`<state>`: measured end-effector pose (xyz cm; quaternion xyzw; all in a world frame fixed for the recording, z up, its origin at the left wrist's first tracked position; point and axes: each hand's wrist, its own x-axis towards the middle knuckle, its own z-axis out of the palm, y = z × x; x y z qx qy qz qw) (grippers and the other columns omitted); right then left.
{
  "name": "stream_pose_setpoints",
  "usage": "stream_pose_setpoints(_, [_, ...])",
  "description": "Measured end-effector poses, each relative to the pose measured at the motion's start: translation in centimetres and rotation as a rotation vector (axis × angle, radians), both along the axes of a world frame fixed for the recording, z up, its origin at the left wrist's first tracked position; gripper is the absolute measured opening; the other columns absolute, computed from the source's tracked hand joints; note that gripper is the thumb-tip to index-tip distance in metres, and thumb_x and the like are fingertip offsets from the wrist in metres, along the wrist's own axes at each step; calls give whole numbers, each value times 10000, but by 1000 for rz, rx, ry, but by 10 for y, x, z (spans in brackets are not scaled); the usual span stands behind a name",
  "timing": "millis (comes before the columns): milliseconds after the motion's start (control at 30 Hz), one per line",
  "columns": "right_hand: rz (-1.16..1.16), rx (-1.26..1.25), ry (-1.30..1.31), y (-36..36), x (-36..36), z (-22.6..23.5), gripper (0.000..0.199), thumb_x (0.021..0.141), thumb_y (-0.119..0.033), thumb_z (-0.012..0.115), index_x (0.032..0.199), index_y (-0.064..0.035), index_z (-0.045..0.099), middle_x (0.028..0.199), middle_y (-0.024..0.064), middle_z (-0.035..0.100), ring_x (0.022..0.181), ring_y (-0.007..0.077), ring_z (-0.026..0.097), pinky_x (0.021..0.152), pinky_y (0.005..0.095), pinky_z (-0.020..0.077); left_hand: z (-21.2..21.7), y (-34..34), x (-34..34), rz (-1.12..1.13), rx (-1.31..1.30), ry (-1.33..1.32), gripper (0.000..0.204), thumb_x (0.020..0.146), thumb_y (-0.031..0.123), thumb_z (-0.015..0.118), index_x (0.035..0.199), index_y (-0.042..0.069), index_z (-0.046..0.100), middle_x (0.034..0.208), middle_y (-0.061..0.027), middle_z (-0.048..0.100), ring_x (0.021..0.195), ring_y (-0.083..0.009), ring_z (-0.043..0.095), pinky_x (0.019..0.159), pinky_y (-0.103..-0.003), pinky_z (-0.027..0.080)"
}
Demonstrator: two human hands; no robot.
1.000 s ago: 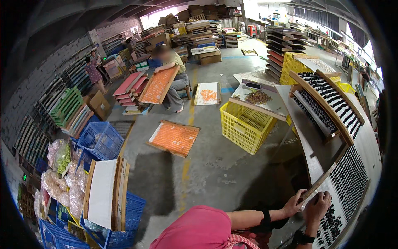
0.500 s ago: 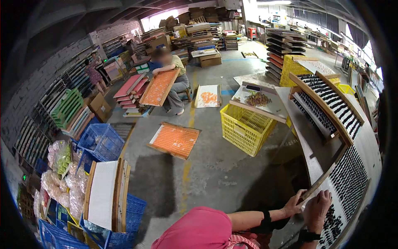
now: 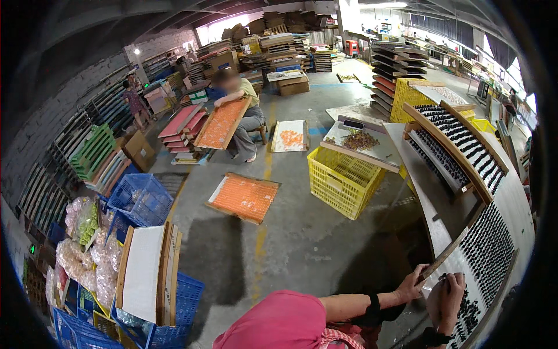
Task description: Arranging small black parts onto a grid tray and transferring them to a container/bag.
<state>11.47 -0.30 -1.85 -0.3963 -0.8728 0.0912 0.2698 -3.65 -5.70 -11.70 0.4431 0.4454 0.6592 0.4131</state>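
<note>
Black pieces, small and closely ranked, are covering the far part of a white-bottomed tray that is lying on the table at the person's right. Nearer the body, a loose heap of similar bits is lying on the tray in no order. The left hand is grasping the tray's wooden edge, apparently steadying it. The right hand is hovering over or touching the white surface just beside the heap, its fingers bunching together; whether they are pinching a piece, I cannot tell. Judging by the layout, the step in hand is setting loose bits into rows, with a good part already filled and some bare white showing along the left edge. The next move is probably calling for a single bit, taken cleanly from the heap, turned to match its neighbours and lowered without nudging the finished row. Beyond, two filled trays are sitting one above the other.
</note>
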Motion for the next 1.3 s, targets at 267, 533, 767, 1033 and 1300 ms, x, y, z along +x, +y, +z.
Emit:
stream_pose_setpoints(267, [-46,39,-83,-8,-18,13,225,713,7,609,933,5,564,913,165,505,880,348,510,778,399,422,-13,9,2,62,13,76,479,871,67,534,1306,32,336,1150,-180,540,1076,-254,550,916,-349,426])
stream_pose_setpoints(533, [58,109,-41,4,-16,4,197,720,21,582,916,7,561,899,158,522,883,347,516,769,410,419,-6,6,1,41,-25,42,483,874,66,530,1315,47,333,1137,-172,542,1050,-243,554,892,-346,433])
stream_pose_setpoints(767, [-12,58,10,8,-12,-3,176,635,48,570,788,27,485,803,165,461,792,364,469,712,411,401,-9,9,4,69,-4,44,479,878,67,529,1315,47,333,1135,-185,546,1025,-242,561,882,-348,437])
stream_pose_setpoints(1033, [-42,-118,58,15,-2,-12,208,594,39,603,751,30,466,818,162,468,808,358,479,737,426,405,-5,8,1,79,-54,47,458,861,72,544,1280,39,364,1107,-200,575,1041,-269,583,882,-330,444])
stream_pose_setpoints(1300, [69,30,-5,10,-3,-19,200,667,59,588,865,26,590,1170,182,554,1156,381,477,971,402,384,-11,4,7,114,8,2,468,875,44,534,1304,32,346,1158,-191,544,1085,-246,554,923,-339,431])
